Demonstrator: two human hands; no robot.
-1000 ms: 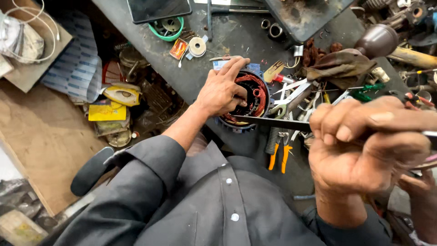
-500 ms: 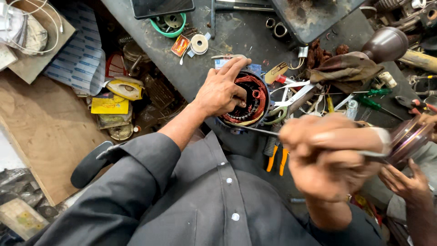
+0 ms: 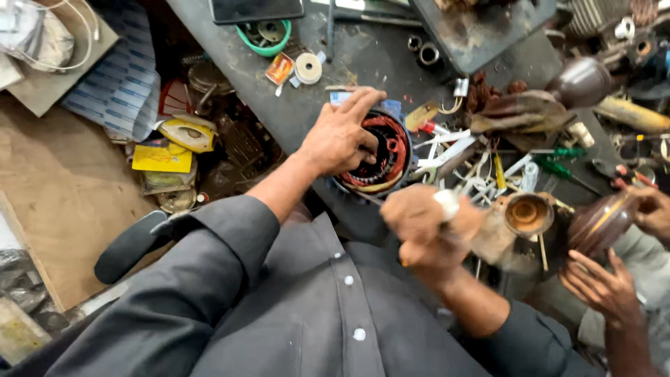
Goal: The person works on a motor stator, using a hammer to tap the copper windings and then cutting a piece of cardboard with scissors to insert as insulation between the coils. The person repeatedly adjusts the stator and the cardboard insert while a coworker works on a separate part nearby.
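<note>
My left hand (image 3: pixel 340 137) lies over a round motor stator (image 3: pixel 388 159) with red and copper windings, gripping its rim on the dark workbench (image 3: pixel 279 105). My right hand (image 3: pixel 427 229) is closed in a fist just below the stator, blurred by motion. It holds a thin tool whose pale end (image 3: pixel 447 203) shows above the knuckles. My grey shirt sleeves fill the lower part of the head view.
Another person's hands (image 3: pixel 604 286) hold a brown rounded motor housing (image 3: pixel 599 223) at right, beside a rusty cup-shaped part (image 3: pixel 527 213). Screwdrivers (image 3: pixel 558 167), loose parts, a tape roll (image 3: pixel 308 68) and a green ring (image 3: pixel 262 36) litter the bench. A wooden board (image 3: pixel 49 202) lies left.
My right hand has swung from the right side down and left to just below the stator, still gripping the thin tool. My left hand stays on the stator.
</note>
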